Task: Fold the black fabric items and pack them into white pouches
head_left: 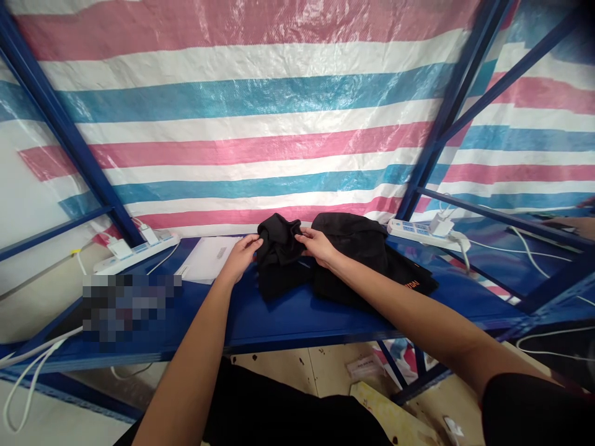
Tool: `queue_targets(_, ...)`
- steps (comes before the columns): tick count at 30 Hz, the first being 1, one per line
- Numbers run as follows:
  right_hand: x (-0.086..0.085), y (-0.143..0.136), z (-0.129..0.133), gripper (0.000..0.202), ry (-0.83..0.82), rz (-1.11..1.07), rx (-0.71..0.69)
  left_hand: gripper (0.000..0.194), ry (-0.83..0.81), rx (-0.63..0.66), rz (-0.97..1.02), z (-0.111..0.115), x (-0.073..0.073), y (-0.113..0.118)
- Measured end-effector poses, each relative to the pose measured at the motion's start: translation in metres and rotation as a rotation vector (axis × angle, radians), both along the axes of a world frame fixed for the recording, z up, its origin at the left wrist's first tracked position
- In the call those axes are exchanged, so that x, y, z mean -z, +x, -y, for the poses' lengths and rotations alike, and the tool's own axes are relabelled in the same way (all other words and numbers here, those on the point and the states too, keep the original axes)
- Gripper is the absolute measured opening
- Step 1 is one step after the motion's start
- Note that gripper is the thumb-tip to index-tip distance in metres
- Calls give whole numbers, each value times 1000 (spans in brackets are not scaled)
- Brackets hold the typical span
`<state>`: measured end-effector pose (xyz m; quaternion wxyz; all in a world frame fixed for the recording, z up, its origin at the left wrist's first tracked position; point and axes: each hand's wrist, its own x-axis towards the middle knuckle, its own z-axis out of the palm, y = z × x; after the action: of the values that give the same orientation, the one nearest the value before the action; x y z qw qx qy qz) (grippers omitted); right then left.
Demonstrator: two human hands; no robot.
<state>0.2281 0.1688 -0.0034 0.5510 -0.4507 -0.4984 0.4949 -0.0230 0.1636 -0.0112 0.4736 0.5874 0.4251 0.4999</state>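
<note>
A small bundle of black cloth (pixel 279 257) lies on the blue metal shelf (pixel 288 319) in front of me. My left hand (pixel 242 256) grips its left edge and my right hand (pixel 317 244) pinches its upper right side. Right behind my right hand sits a larger pile of black garments (pixel 367 254) with a small orange print near its right end. A white sheet of paper (pixel 208 257) rests on the shelf just left of my left hand.
A white power strip (pixel 139 251) with plugs and cables lies at the shelf's left back. Another power strip (pixel 421 232) with a charger sits at the right back. A striped pink, white and blue tarp (pixel 260 124) hangs behind. Blue frame posts stand on both sides.
</note>
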Motion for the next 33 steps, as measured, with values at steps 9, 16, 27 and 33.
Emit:
queue_targets(9,-92,47,-2,9,182,47,92,40,201,-231,142,13,-42,-5)
queue_targets(16,-197,122,46,17,335,390,94,47,83,-50,266,74,-96,58)
queue_targets(27,-124,194,-52,29,-122,1348,180,29,-100,102,-146,15,3,124)
queue_targets(33,-104,190,-53,44,49,1536,302,20,148,-41,-364,4,-2,89)
